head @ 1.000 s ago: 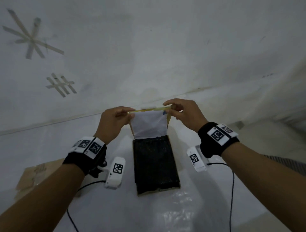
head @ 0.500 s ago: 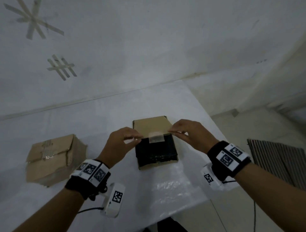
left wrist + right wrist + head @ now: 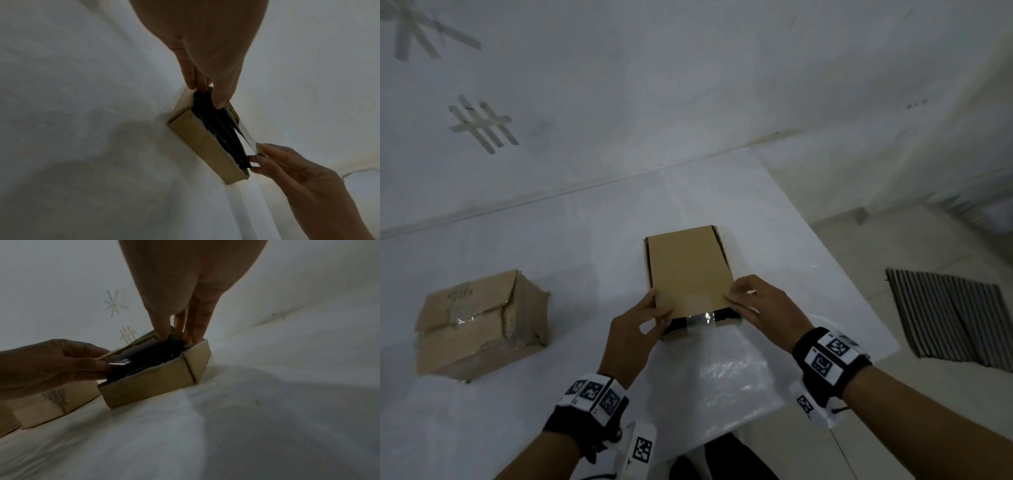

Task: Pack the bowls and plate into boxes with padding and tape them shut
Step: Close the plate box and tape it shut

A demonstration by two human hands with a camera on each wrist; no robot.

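A small cardboard box (image 3: 654,337) sits mid-table with black padding (image 3: 724,313) showing at its near end. Its lid (image 3: 688,270) is folded down almost flat. A strip of clear tape (image 3: 700,318) hangs from the lid's front edge. My left hand (image 3: 654,308) pinches the lid's near left corner and my right hand (image 3: 739,298) pinches the near right corner. The left wrist view shows the left hand (image 3: 205,92) at the lid over the padding (image 3: 222,129), with the tape (image 3: 246,139) beside it. The right wrist view has the right hand (image 3: 176,334) on the box (image 3: 156,382). Bowls and plate are hidden.
A second cardboard box (image 3: 479,322), taped over its top, stands on the left of the white table (image 3: 571,260). A sheet of clear plastic wrap (image 3: 732,387) lies at the near table edge. A striped mat (image 3: 955,315) lies on the floor to the right.
The lid has swung down from upright to nearly flat over the black padding, both hands following it. The view has tilted down, bringing the taped box into sight.
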